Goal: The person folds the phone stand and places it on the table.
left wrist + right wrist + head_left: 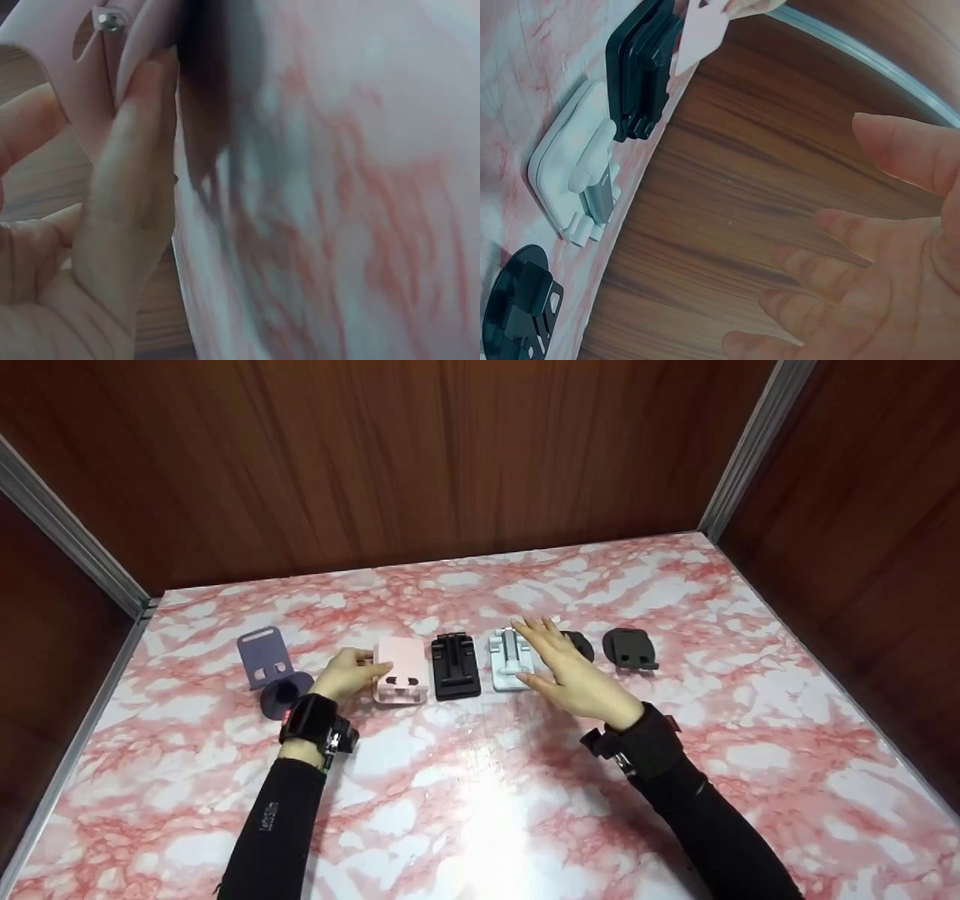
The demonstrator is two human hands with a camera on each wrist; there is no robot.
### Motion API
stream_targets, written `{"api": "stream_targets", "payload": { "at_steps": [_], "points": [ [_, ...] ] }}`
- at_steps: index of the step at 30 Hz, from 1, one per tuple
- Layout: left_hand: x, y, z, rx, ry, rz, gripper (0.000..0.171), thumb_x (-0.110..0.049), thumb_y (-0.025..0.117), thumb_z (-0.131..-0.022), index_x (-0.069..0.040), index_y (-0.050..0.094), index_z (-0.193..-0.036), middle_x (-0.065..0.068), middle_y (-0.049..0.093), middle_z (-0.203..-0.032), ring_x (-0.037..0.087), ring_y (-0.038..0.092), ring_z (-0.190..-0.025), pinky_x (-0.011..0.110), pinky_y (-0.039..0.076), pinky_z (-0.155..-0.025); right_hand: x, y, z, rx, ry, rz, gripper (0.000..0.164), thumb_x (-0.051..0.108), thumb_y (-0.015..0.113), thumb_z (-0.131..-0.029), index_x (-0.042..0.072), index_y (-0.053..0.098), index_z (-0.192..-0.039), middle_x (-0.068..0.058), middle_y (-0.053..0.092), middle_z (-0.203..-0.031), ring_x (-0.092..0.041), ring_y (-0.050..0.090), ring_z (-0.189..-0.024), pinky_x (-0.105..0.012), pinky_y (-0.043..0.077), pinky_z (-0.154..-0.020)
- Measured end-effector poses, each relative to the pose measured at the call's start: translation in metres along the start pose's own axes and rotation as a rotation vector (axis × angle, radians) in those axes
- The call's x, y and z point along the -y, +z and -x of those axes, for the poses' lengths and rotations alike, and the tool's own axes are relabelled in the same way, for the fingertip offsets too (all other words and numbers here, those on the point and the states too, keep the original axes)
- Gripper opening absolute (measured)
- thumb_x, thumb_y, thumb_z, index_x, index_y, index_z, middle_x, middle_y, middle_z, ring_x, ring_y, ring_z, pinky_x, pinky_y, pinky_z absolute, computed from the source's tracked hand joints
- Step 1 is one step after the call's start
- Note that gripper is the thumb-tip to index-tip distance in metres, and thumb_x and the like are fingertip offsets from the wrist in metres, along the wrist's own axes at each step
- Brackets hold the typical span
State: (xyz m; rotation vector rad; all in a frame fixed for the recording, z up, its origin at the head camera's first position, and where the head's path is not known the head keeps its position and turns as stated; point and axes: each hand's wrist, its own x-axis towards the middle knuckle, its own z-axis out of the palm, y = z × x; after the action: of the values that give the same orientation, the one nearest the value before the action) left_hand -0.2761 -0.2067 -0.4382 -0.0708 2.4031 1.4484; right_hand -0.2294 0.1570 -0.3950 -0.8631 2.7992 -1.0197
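Note:
At its left side, a pink phone stand is pinched by my left hand. The left wrist view shows the thumb against the pink plate near a metal screw. My right hand hovers with fingers spread and nothing in it, near a white folding phone stand. Between the pink and white stands lies a black folding phone stand. Behind the right hand, a round-based black stand is partly hidden; the right wrist view shows its slotted plate.
A purple phone stand with a round base is left of my left hand. Another dark stand lies at the row's right end. Wooden panels close off the marbled table at the back and sides.

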Motion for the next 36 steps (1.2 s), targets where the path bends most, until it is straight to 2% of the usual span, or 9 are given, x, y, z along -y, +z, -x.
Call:
{"api": "stream_targets", "payload": {
  "at_steps": [3, 7, 11, 14, 15, 18, 24, 29, 36],
  "points": [
    [-0.001, 0.000, 0.002, -0.033, 0.000, -0.193, 0.061, -0.031, 0.053, -0.113, 0.012, 0.048, -0.156, 0.030, 0.065, -0.142, 0.029, 0.071, -0.116, 0.035, 0.060, -0.106, -0.001, 0.001, 0.001, 0.006, 0.001, 0.004, 0.073, 0.018, 0.063, -0.109, 0.007, 0.027, -0.172, -0.031, 0.017, -0.179, -0.054, 0.009, -0.168, -0.076, 0.013, -0.135],
    [-0.005, 0.000, 0.008, -0.033, -0.012, -0.242, 0.070, -0.039, 0.045, -0.115, 0.010, 0.033, -0.165, 0.033, 0.044, -0.166, 0.045, 0.052, -0.151, 0.052, 0.045, -0.129, 0.000, 0.001, 0.001, 0.011, 0.004, 0.008, 0.073, 0.020, 0.063, -0.110, 0.007, 0.027, -0.172, -0.030, 0.017, -0.179, -0.053, 0.008, -0.168, -0.075, 0.010, -0.135],
    [-0.013, 0.000, 0.017, -0.062, 0.007, -0.311, 0.077, -0.043, 0.045, -0.115, 0.006, 0.022, -0.170, 0.035, 0.049, -0.162, 0.045, 0.060, -0.143, 0.053, 0.048, -0.126, 0.000, 0.002, 0.000, 0.026, 0.014, 0.013, 0.073, 0.022, 0.063, -0.110, 0.007, 0.027, -0.172, -0.029, 0.017, -0.179, -0.052, 0.006, -0.169, -0.074, 0.005, -0.136],
    [-0.020, -0.002, 0.026, -0.101, 0.037, -0.370, 0.080, -0.047, 0.044, -0.115, 0.001, 0.016, -0.172, 0.034, 0.046, -0.165, 0.049, 0.053, -0.149, 0.059, 0.041, -0.130, -0.001, 0.002, 0.000, 0.037, 0.017, 0.014, 0.073, 0.023, 0.062, -0.110, 0.008, 0.027, -0.172, -0.029, 0.016, -0.179, -0.053, 0.004, -0.168, -0.074, 0.003, -0.136],
    [-0.023, -0.002, 0.029, -0.115, 0.049, -0.386, 0.080, -0.048, 0.042, -0.115, 0.000, 0.015, -0.172, 0.031, 0.038, -0.171, 0.050, 0.041, -0.158, 0.061, 0.034, -0.135, -0.001, 0.003, -0.001, 0.038, 0.017, 0.014, 0.073, 0.023, 0.062, -0.110, 0.008, 0.027, -0.172, -0.029, 0.016, -0.179, -0.053, 0.004, -0.168, -0.074, 0.003, -0.136],
    [-0.031, 0.000, 0.038, -0.142, 0.096, -0.424, 0.078, -0.049, 0.038, -0.116, -0.004, 0.011, -0.174, 0.029, 0.025, -0.177, 0.052, 0.029, -0.163, 0.064, 0.025, -0.138, -0.001, 0.003, 0.000, 0.036, 0.018, 0.021, 0.074, 0.023, 0.062, -0.110, 0.008, 0.026, -0.172, -0.029, 0.016, -0.179, -0.053, 0.004, -0.168, -0.075, 0.002, -0.136],
    [-0.043, 0.026, 0.051, -0.187, 0.241, -0.560, 0.075, -0.043, 0.038, -0.116, -0.002, 0.011, -0.173, 0.026, 0.010, -0.181, 0.049, 0.008, -0.169, 0.064, 0.009, -0.141, -0.002, 0.004, -0.001, 0.013, 0.030, 0.053, 0.072, 0.022, 0.061, -0.111, 0.007, 0.027, -0.172, -0.029, 0.015, -0.180, -0.052, 0.004, -0.169, -0.077, -0.001, -0.135],
    [-0.048, 0.048, 0.065, -0.314, 0.382, -0.590, 0.075, -0.040, 0.048, -0.114, -0.001, 0.019, -0.172, 0.025, 0.011, -0.182, 0.049, 0.005, -0.170, 0.066, 0.005, -0.141, 0.001, 0.007, -0.001, 0.002, 0.045, 0.121, 0.070, 0.022, 0.060, -0.111, 0.007, 0.027, -0.172, -0.026, 0.015, -0.180, -0.052, 0.004, -0.169, -0.080, -0.002, -0.133],
    [-0.048, 0.070, 0.081, -0.414, 0.445, -0.593, 0.079, -0.044, 0.054, -0.111, -0.007, 0.022, -0.173, 0.022, 0.015, -0.182, 0.046, 0.008, -0.171, 0.067, 0.005, -0.141, -0.003, 0.014, -0.003, -0.001, 0.022, 0.259, 0.071, 0.031, 0.061, -0.110, 0.009, 0.031, -0.171, -0.022, 0.017, -0.181, -0.053, 0.008, -0.169, -0.085, 0.003, -0.130]
  ]
}}
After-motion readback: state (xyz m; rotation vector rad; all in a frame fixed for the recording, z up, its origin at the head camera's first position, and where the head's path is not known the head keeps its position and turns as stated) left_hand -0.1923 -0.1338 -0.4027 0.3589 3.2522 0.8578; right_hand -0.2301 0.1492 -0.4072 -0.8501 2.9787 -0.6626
